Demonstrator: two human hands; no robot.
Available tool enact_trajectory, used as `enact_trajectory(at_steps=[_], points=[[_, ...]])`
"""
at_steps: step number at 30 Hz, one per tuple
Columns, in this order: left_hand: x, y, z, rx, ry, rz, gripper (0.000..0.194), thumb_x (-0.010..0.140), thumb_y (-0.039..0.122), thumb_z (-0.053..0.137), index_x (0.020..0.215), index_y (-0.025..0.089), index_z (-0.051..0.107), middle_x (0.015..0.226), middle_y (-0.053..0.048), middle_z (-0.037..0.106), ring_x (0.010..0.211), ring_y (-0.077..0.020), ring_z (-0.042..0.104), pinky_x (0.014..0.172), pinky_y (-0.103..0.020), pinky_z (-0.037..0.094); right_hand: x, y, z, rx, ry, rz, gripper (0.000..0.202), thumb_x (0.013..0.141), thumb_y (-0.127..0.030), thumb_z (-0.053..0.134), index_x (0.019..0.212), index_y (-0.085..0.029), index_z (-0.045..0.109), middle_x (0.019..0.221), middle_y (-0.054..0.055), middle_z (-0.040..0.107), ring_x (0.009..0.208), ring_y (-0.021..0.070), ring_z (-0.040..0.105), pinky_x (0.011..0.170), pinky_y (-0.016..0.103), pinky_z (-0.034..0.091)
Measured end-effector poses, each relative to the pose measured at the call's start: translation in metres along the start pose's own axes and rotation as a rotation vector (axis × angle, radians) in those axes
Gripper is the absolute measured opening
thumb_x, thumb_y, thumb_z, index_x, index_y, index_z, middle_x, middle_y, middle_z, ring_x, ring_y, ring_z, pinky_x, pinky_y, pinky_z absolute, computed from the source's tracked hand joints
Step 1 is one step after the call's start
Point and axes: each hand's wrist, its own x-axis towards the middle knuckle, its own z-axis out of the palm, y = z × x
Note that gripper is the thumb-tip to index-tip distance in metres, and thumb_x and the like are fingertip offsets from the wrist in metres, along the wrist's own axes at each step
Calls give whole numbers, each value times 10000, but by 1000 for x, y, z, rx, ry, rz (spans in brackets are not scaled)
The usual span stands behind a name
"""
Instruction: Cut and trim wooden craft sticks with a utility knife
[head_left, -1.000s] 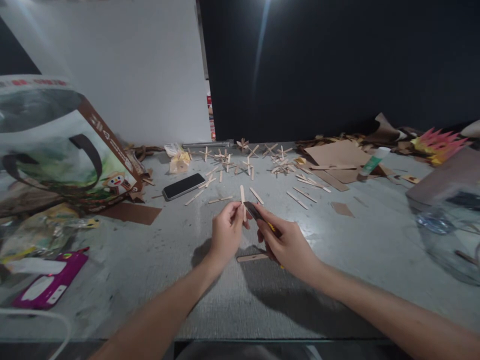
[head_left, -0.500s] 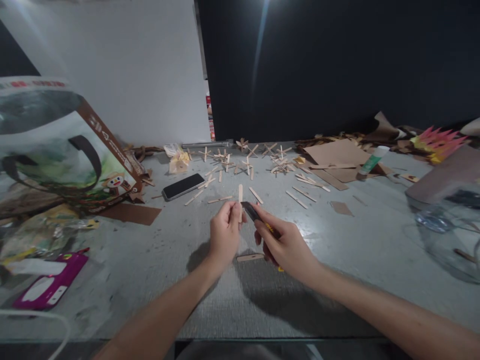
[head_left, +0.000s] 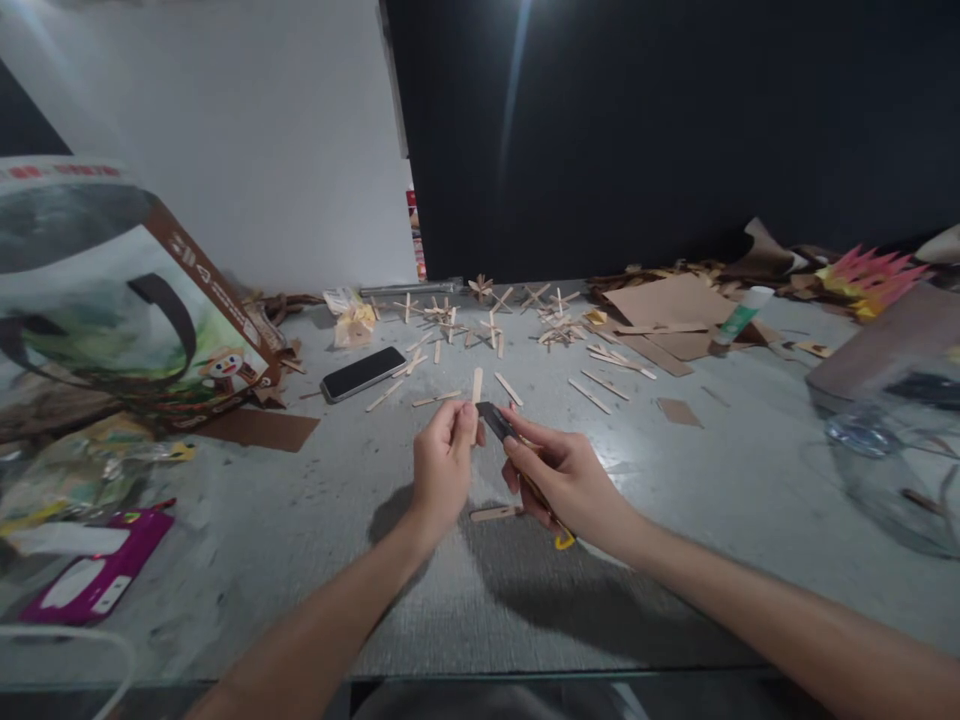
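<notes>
My left hand pinches a wooden craft stick that stands upright between thumb and fingers. In my right hand is a utility knife, dark with a yellow end below the palm. The knife's tip is right beside the stick, at my left thumb; I cannot tell whether it touches. Below the hands another craft stick lies flat on the table, its right end near my right fingers. Several loose sticks lie just beyond.
Crossed stick pieces are spread at the back. A phone and a printed bag are on the left, with a purple case in front. Cardboard, a glue stick and clear plastic lie on the right.
The utility knife has shifted slightly in my right hand, and its yellow end shows more. My left hand keeps its pinch on the stick. The whole view has moved a little.
</notes>
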Motion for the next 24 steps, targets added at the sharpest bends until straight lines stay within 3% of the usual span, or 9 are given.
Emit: enact_trajectory(at_steps=[6,12,16,19,24], points=[[-2,0,5,-98,-29,-45,421,1006,569,519,792,208,561,671,24,504,625,-131,469,601,-251,375,0,-1,0,103,-30,45,769,908,-603,676,1544,-200,520,623,-63,582,323,55,417,274,178,305],[-3,4,6,-88,9,-80,385,1005,555,523,891,201,621,662,23,521,605,-129,468,592,-249,382,-4,-1,1,94,57,-100,717,939,-605,641,1519,-202,515,612,-80,563,326,63,408,304,195,285],[-3,5,5,-73,-12,-69,328,974,511,578,975,190,647,724,-5,616,670,-145,568,646,-258,433,-1,-5,-5,-123,170,-228,472,977,-578,587,1242,-194,660,555,-94,464,389,82,399,389,225,310],[-5,6,6,-65,-85,-69,273,938,446,629,1012,185,660,767,-30,684,707,-161,626,676,-270,463,6,-9,-11,-347,291,-331,342,928,-540,660,998,-207,678,583,-79,435,491,99,406,476,243,325],[-9,3,8,-19,-161,-37,182,912,353,634,916,177,679,793,-46,727,734,-168,654,681,-267,478,17,-8,-17,-409,295,-296,352,845,-523,743,953,-209,627,585,-91,434,518,108,396,511,249,307]])
